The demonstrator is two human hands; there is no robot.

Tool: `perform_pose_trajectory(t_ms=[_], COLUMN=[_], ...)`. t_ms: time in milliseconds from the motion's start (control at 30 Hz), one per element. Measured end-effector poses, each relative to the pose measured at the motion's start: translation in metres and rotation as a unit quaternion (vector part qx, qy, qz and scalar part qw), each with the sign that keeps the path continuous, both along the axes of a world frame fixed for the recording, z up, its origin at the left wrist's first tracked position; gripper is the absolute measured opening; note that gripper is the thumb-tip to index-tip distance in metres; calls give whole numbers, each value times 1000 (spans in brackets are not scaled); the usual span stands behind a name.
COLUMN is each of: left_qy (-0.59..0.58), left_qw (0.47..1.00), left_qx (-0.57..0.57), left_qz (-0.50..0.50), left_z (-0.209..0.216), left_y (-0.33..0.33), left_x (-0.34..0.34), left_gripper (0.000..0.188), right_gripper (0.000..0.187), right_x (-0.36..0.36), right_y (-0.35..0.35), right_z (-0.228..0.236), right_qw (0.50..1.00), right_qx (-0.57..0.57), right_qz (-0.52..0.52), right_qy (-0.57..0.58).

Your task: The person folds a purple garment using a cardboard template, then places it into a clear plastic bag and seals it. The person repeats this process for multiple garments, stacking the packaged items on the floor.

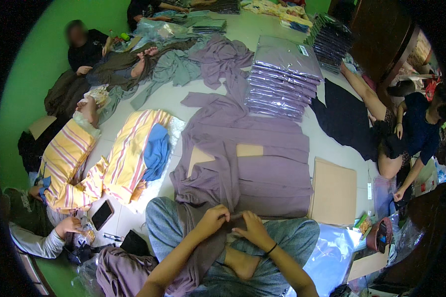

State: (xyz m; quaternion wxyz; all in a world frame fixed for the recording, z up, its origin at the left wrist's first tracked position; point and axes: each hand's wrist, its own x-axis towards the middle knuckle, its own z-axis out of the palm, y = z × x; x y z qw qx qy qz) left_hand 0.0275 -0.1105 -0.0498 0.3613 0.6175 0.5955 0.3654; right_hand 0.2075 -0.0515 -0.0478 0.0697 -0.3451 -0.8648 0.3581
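A mauve garment lies spread on the floor before my crossed legs, partly folded, with part of it bunched and trailing over my lap. My left hand is closed on the edge of this cloth, above my lap. Close beside it, my right hand pinches the same edge, so a short stretch of cloth spans between the two. Pieces of tan cardboard show between the folds. More mauve cloth is heaped by my left knee.
A tall stack of bagged mauve garments stands ahead. Cardboard sheets and clear plastic bags lie to my right. Striped yellow cloth and a phone are on the left. Several people sit around, one with black cloth.
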Motion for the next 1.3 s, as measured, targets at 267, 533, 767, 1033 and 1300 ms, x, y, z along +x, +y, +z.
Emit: perform_pose_trajectory(t_ms=[267,533,767,1033,1300], left_qy=[-114,-614,-656,-579,-121], left_qw=[974,741,711,781,980], left_qx=[-35,-136,-111,-155,-27], left_qz=[191,235,226,177,157], left_z=[20,34,28,28,9], left_y=[-23,-37,-42,-40,-37], left_x=[25,63,52,56,73], left_gripper=[19,29,32,35,56], right_gripper=[20,18,39,36,19], right_x=[3,3,13,14,28], right_y=[-33,-54,-61,-51,-33], right_z=[48,71,54,22,28], right_qw=[979,971,942,642,819], right_qx=[90,139,40,-535,-274], right_qz=[-4,61,-195,-266,-293], right_qy=[184,182,271,480,410])
